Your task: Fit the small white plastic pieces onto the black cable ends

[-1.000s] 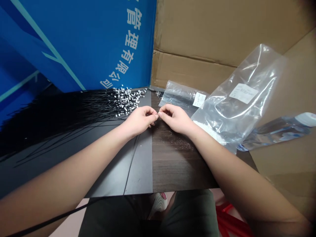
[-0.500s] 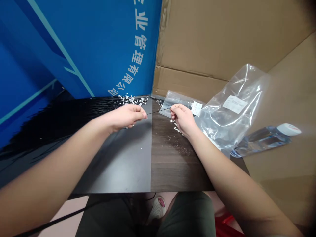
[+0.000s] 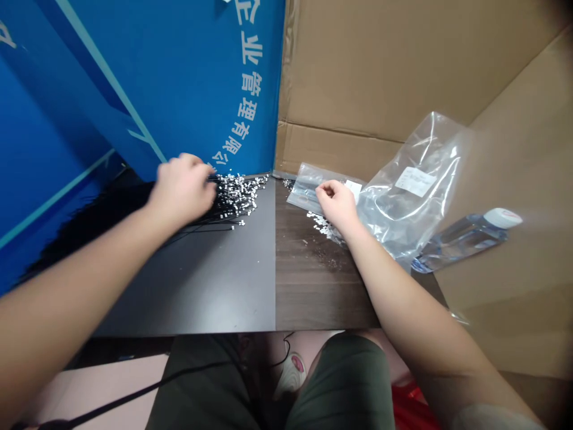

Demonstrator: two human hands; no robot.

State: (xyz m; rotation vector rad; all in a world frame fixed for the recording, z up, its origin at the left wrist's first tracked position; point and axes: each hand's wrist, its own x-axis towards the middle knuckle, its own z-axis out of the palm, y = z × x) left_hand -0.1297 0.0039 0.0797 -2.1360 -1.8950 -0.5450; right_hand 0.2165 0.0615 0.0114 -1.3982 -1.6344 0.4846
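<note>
The pile of black strands (image 3: 102,215) lay at centre left of the frame, its long axis running roughly sideways, with the white tips (image 3: 235,194) at the end toward the middle. The left hand (image 3: 183,185) was the nearer one, over the pile with the white tips just to its right; its fingers were bent but blurred, and whether they touched or had hold of a strand could not be told. The right hand (image 3: 338,206), right of centre and well apart from the pile, had thumb and forefinger curled close together in a small ring; whether anything was pinched there could not be told. It hung in front of the small clear bag (image 3: 304,185), near the loose white pieces (image 3: 320,223).
</note>
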